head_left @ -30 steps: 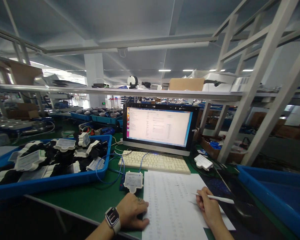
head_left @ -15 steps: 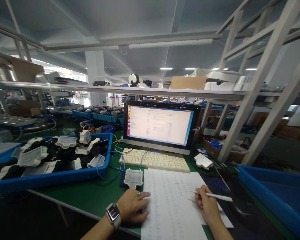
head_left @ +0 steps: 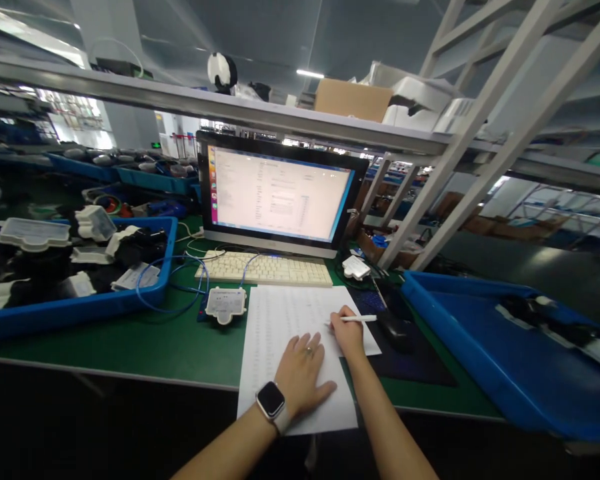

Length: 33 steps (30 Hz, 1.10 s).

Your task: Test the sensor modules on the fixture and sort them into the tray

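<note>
My left hand point(head_left: 303, 373) lies flat on a printed paper sheet point(head_left: 267, 333), fingers spread, with a watch on the wrist. My right hand point(head_left: 349, 331) is closed around a white pen point(head_left: 361, 319), its tip close to the sheet's right part; I cannot tell if it touches. Another sheet shows partly under the right forearm. Left of the paper sits a white plastic-cased module point(head_left: 225, 305) with a label, beside a blue cable point(head_left: 180, 308). Behind the paper stand a cream keyboard point(head_left: 265, 268) and a lit monitor point(head_left: 280, 193) showing a form-like window.
A blue bin point(head_left: 167, 267) of white-and-black parts stands at left, and another blue bin point(head_left: 430, 333) holding some parts at right. A black mouse point(head_left: 394, 331) rests on a dark mat. Another white module point(head_left: 356, 268) lies by the monitor. A shelf point(head_left: 280, 115) crosses above.
My left hand has moved right from the paper's left edge onto its lower middle. The right hand still holds the pen. The view has turned right and down, bringing the right bin further in.
</note>
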Each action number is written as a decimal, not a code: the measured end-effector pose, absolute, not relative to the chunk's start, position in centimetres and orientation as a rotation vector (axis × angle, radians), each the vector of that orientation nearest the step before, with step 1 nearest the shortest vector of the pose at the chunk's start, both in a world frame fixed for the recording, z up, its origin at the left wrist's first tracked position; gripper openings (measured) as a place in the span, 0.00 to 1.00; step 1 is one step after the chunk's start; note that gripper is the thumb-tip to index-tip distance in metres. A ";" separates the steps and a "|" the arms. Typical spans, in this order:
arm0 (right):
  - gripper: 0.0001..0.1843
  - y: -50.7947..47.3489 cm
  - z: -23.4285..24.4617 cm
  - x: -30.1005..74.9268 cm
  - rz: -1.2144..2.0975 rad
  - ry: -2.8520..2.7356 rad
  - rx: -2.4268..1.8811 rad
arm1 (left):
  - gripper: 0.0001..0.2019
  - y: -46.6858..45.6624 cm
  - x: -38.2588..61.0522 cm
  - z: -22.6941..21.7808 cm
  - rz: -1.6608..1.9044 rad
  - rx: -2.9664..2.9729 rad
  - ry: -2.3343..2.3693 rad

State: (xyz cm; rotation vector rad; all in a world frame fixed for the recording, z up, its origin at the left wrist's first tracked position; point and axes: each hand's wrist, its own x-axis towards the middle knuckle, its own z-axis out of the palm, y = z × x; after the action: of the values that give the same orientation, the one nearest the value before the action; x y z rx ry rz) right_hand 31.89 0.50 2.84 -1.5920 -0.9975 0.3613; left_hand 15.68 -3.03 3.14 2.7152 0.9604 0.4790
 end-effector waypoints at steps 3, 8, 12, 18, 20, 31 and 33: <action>0.11 0.6 2.8 31.9 0.321 -1.061 -1.648 | 0.28 -3.2 16.1 3.3 0.470 2.697 0.966; 0.12 0.7 2.8 32.0 0.277 -1.154 -1.712 | 0.26 -3.6 17.0 4.0 0.449 2.639 1.042; 0.12 0.6 2.7 32.0 0.269 -1.192 -1.724 | 0.26 -3.8 17.4 4.0 0.457 2.620 1.069; 0.12 0.6 2.4 32.2 0.260 -1.216 -1.728 | 0.27 -3.8 17.5 4.1 0.468 2.593 1.084; 0.12 0.6 2.4 32.2 0.255 -1.222 -1.736 | 0.27 -3.9 17.5 4.1 0.474 2.587 1.088; 0.12 0.6 2.7 32.2 0.179 -1.226 -1.767 | 0.27 -4.1 17.4 4.4 0.466 2.597 1.106; 0.12 0.6 2.7 32.2 0.174 -1.214 -1.768 | 0.27 -4.1 17.4 4.4 0.471 2.595 1.106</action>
State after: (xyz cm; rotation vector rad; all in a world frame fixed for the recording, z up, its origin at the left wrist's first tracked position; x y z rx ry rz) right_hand 32.23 0.62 2.65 -1.7684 -1.2143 0.1741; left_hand 17.42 -4.12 4.44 2.5955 1.1064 0.4712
